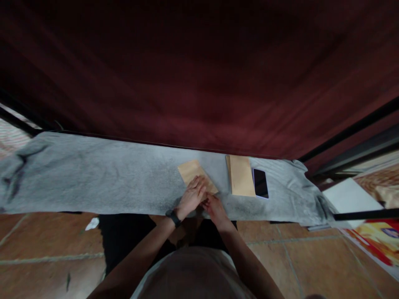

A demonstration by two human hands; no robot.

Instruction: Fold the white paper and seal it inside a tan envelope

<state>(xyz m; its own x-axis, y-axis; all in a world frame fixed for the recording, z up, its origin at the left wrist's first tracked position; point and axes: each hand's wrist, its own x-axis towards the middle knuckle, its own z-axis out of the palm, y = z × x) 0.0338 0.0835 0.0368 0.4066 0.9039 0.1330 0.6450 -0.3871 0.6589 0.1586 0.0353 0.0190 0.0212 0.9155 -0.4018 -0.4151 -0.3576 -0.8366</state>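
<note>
A brown paper envelope [190, 167] lies slanted on the grey cloth in front of me. My left hand [193, 193] rests flat across it, fingers stretched out and pressing on the paper. At the envelope's lower right edge, my right hand [214, 207] has its fingers curled in and closed on the paper, close beside the left fingertips. Part of that edge is hidden under the hands. To the right lies a small stack of similar brown envelopes [242, 176], untouched by either hand.
A phone [260, 183] with a dark screen lies beside the stack. Grey cloth [102, 174] covers the narrow surface, and a dark red fabric wall [199, 83] rises behind it. Black bars [352, 131] stand at the right. White scrap [92, 224] lies on the tiled floor.
</note>
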